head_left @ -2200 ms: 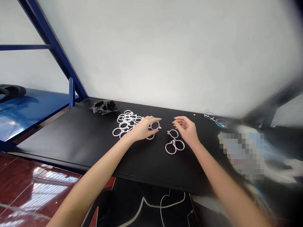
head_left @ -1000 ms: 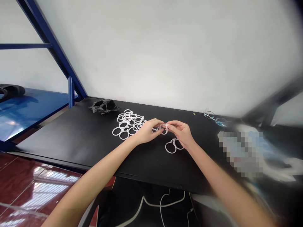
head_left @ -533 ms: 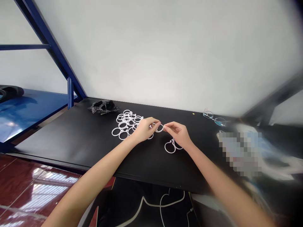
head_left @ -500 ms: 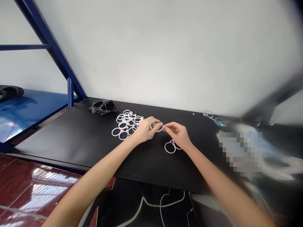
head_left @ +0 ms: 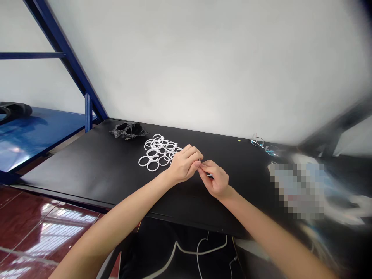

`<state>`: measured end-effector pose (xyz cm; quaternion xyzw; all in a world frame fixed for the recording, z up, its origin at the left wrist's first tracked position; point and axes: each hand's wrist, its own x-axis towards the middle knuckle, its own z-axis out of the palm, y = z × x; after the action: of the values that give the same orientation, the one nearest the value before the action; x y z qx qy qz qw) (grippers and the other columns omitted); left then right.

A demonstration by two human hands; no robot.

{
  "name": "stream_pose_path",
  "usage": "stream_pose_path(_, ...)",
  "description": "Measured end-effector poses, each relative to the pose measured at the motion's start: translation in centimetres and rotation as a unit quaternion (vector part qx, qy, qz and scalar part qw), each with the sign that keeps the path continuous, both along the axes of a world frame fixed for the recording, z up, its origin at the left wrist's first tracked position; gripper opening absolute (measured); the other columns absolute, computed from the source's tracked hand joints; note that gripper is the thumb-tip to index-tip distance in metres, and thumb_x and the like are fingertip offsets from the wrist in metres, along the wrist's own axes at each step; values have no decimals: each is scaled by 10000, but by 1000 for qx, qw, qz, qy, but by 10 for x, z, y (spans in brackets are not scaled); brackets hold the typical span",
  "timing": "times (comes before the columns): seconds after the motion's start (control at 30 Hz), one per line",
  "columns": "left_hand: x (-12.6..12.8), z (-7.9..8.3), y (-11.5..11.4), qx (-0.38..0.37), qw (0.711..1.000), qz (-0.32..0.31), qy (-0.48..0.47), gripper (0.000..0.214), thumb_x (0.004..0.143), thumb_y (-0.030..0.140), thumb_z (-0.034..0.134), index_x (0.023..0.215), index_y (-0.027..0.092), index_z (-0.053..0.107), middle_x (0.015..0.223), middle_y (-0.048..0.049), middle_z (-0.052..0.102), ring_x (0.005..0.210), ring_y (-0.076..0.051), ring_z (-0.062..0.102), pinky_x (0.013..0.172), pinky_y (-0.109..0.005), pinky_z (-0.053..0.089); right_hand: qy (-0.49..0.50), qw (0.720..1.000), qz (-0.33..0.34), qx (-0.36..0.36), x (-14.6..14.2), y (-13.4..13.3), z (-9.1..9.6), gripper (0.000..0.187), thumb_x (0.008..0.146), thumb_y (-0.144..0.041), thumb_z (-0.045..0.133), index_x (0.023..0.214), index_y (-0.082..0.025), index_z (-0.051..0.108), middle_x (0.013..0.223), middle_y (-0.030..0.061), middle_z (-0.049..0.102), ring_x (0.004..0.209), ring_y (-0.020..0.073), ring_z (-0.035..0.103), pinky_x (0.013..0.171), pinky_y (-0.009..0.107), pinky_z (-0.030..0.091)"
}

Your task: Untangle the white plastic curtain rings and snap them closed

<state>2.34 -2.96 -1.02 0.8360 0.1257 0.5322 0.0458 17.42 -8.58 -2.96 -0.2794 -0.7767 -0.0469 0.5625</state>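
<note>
Left hand: palm down, fingers curled, pinching a mostly hidden ring
Right hand: fingertips meeting left hand's, pinched narrow on same ring

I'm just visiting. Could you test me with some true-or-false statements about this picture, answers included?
1. The left hand and right hand meet above the black table. True.
2. Both hands wear gloves. False: both are bare.
3. White rings lie clustered on the table. True.
4. Eyeglasses lie near the wall, right of the hands. True.
5. The eyeglasses lie among the rings. False: they lie apart from them.
</note>
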Motion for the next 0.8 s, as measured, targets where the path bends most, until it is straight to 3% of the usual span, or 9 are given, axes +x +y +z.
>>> stream_pose_path(0.23,1,-1,-1,21,1000,5,-23,367,1008,230,221,749,185,478,645,-52,531,620,-173,382,572,-310,370,-31,999,10,1,-5,-4,3,296,871,-43,570,1098,-232,566,871,47,688,716,157,637,597,279,558)
stream_pose_path(0.37,1,-2,0,0,1000,23,-9,341,1000,188,241,747,183,470,662,-49,537,626,-168,390,594,-307,379,-17,999,14,-36,-4,-2,5,225,879,-61,568,1025,-232,589,852,36,683,709,150,642,615,272,553)
stream_pose_path(0.47,1,-2,5,-43,994,84,60,344,1011,214,272,736,185,476,670,-42,536,655,-172,408,638,-314,387,26,992,-20,-122,6,5,8,123,892,-155,587,989,-228,610,816,24,688,677,151,659,651,290,564)
stream_pose_path(0.57,-1,-4,14,-79,975,149,145,345,1018,275,322,732,186,493,688,-38,550,681,-179,429,686,-324,395,59,957,-51,-280,23,14,13,126,889,-285,600,983,-206,629,768,27,687,658,165,676,645,305,574)
stream_pose_path(0.7,-6,-11,27,-128,957,182,188,336,1019,323,349,774,181,529,726,-39,588,709,-186,474,720,-329,406,-11,903,-22,-429,47,24,21,167,799,-352,686,829,-188,672,810,39,709,771,194,686,743,333,561)
stream_pose_path(0.8,-9,-17,32,-155,951,191,186,348,1015,345,364,757,181,529,712,-37,593,710,-192,490,694,-324,398,-105,873,10,-476,57,26,27,187,719,-356,758,818,-202,720,863,33,730,837,209,676,780,340,537)
